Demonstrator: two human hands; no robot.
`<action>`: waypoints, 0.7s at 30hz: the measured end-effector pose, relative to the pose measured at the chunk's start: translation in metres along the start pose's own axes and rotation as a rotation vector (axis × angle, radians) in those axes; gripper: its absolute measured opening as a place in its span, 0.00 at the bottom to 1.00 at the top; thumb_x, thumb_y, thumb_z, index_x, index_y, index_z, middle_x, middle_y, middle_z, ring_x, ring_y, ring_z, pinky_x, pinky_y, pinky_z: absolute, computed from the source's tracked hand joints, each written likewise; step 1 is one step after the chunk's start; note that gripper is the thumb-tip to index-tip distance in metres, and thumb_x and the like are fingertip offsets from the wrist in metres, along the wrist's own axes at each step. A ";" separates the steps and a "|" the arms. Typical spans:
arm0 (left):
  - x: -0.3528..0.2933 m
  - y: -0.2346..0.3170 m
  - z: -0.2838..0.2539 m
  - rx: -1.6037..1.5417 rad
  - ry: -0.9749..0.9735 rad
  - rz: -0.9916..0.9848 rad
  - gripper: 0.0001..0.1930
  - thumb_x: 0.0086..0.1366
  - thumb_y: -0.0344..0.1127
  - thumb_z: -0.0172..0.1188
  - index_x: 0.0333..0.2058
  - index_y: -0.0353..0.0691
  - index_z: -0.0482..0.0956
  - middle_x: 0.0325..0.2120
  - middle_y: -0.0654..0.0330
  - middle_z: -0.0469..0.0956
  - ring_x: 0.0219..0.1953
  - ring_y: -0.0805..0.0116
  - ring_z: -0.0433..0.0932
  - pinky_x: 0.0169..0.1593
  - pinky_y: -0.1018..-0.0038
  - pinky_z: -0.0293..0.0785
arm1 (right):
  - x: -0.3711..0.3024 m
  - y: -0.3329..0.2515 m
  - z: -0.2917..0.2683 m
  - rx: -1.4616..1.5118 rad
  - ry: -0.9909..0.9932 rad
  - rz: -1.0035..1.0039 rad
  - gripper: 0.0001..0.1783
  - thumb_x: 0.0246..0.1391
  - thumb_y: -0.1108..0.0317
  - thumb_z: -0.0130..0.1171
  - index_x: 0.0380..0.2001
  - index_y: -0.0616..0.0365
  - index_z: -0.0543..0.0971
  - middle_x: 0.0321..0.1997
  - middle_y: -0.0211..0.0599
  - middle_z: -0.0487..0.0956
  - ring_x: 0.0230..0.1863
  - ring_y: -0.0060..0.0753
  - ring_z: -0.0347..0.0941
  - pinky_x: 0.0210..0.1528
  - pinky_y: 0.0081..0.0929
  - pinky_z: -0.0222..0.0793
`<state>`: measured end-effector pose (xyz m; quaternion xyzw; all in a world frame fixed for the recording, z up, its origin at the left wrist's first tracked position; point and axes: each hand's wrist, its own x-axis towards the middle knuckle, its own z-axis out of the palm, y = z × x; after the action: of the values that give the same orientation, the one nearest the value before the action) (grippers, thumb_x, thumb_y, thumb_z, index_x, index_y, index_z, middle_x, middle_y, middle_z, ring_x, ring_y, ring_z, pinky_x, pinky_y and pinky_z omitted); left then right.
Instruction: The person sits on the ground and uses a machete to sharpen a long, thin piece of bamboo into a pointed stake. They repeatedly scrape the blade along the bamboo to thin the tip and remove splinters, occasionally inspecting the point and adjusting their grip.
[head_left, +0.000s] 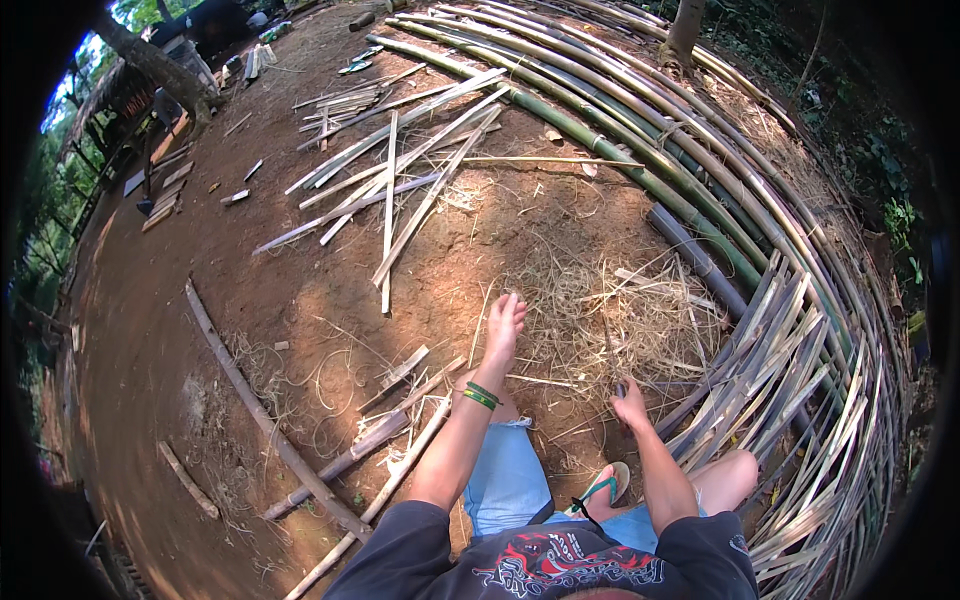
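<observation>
My left hand (505, 325), with green and yellow bands at the wrist, is raised over the ground in front of my knee. Its fingers are curled in; anything between them is too small to make out. A thin pale strip (481, 325) shows just left of it. Lower and to the right, my right hand (630, 404) is closed around the dark handle of what looks like a knife (622, 388). Its blade is hard to pick out against the heap of curly bamboo shavings (590, 310) beyond.
Split bamboo strips (770, 350) are piled on my right, and long green poles (640, 165) curve behind them. More split slats (390, 190) lie crossed ahead. Left of my legs are a brown pole (250, 400) and cut sticks (380, 432). A tree trunk (150, 60) stands far left.
</observation>
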<state>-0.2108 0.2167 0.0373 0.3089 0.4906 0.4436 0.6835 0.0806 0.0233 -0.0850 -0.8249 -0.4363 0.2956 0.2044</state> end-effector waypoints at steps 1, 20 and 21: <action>-0.012 -0.014 0.021 0.036 -0.066 -0.055 0.33 0.70 0.58 0.50 0.62 0.40 0.61 0.54 0.52 0.72 0.55 0.61 0.72 0.60 0.59 0.64 | 0.000 0.004 0.003 0.099 0.019 0.005 0.41 0.44 0.68 0.63 0.64 0.60 0.62 0.53 0.58 0.76 0.46 0.48 0.78 0.48 0.37 0.72; -0.018 -0.191 0.102 -0.155 -0.245 -0.749 0.18 0.76 0.48 0.38 0.30 0.45 0.68 0.18 0.63 0.68 0.24 0.68 0.70 0.35 0.62 0.78 | -0.094 -0.137 -0.162 0.303 -0.029 -0.067 0.34 0.60 0.45 0.55 0.61 0.59 0.71 0.60 0.51 0.73 0.59 0.44 0.72 0.61 0.38 0.66; -0.028 -0.193 0.106 -0.169 -0.229 -0.740 0.19 0.76 0.48 0.38 0.28 0.44 0.66 0.19 0.62 0.68 0.23 0.67 0.69 0.34 0.65 0.76 | -0.120 -0.142 -0.196 0.224 0.031 -0.124 0.33 0.59 0.46 0.56 0.59 0.59 0.72 0.58 0.52 0.75 0.58 0.44 0.73 0.60 0.37 0.67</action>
<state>-0.0557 0.1128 -0.0823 0.1014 0.4512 0.1685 0.8705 0.0725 -0.0172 0.1817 -0.7727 -0.4476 0.3167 0.3199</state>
